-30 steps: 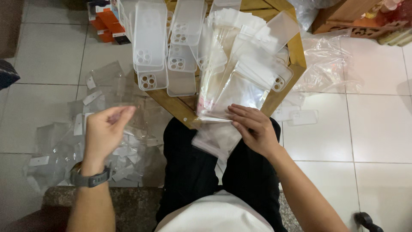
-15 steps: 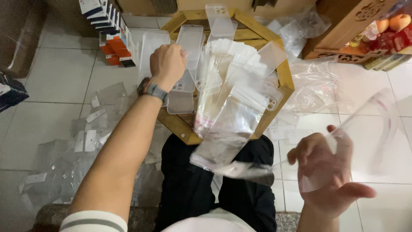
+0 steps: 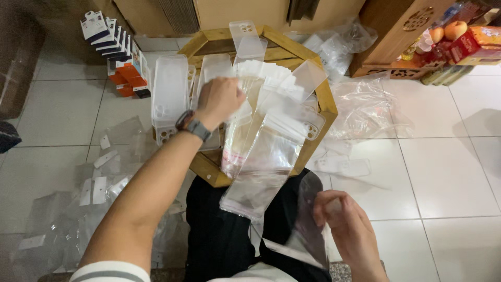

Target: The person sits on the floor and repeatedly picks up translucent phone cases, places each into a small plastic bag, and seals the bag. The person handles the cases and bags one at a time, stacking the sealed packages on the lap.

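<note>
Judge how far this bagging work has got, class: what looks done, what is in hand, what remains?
Done: cannot tell; no filled bag shows clearly. In hand: the right hand holds one clear bag, while the left hand reaches the clear phone cases. Left: rows of cases and a fanned stack of empty bags on the wooden stool.

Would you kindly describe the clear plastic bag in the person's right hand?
The clear, thin plastic bag looks glossy, flat and empty. It hangs tilted over the black-trousered lap, motion-blurred, with a pale strip along its lower edge. The right hand pinches its right side; nothing else visibly touches it.
</note>
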Tool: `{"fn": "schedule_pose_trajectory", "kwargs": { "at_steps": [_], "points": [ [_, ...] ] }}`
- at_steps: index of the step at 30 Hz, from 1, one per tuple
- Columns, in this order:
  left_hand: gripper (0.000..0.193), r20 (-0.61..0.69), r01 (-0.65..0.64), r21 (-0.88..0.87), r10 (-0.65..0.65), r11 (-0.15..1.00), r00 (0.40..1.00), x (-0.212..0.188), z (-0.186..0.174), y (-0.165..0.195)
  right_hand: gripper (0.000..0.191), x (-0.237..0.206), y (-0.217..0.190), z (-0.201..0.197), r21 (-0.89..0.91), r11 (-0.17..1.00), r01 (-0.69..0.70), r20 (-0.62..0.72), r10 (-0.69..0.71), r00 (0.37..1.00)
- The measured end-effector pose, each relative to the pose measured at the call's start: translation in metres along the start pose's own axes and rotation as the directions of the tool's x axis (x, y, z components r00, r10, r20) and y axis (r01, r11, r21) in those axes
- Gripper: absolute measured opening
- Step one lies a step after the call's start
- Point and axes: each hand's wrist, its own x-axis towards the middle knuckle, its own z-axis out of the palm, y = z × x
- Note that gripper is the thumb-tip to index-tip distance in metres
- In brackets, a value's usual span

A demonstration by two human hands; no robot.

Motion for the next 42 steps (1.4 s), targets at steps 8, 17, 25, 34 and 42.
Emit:
{"fn": "schedule_pose_trajectory", "kwargs": {
  "at_steps": [8, 17, 25, 34, 42],
  "points": [
    [0.014, 0.032, 0.075, -0.041, -0.074, 0.996, 0.997, -0.030, 0.003, -0.006, 0.040, 0.015, -0.013, 0.019, -0.198, 0.964, -0.176, -0.107, 0.157, 0.982],
    [0.028, -0.014, -0.054, -0.079, 0.053, 0.995, 0.998, -0.021, 0.022, -0.033, 0.038, 0.024, -0.005, 0.041, -0.112, 0.984, -0.138, 0.030, 0.142, 0.989],
    [0.035, -0.044, -0.019, -0.181, 0.011, 0.983, 0.999, -0.010, 0.012, -0.031, 0.043, 0.030, 0.001, 0.047, 0.001, 0.984, -0.176, 0.079, 0.176, 0.981],
    [0.009, -0.324, -0.192, -0.098, 0.151, 0.977, 0.934, -0.014, -0.034, -0.020, 0.049, 0.027, -0.008, 0.051, -0.016, 0.984, -0.179, -0.007, 0.179, 0.984],
    [0.015, -0.471, -0.499, 0.104, 0.485, 0.860, 0.737, -0.062, -0.136, 0.036, 0.049, 0.030, -0.012, 0.069, -0.111, 0.986, -0.121, 0.000, 0.122, 0.993]
  ]
}}
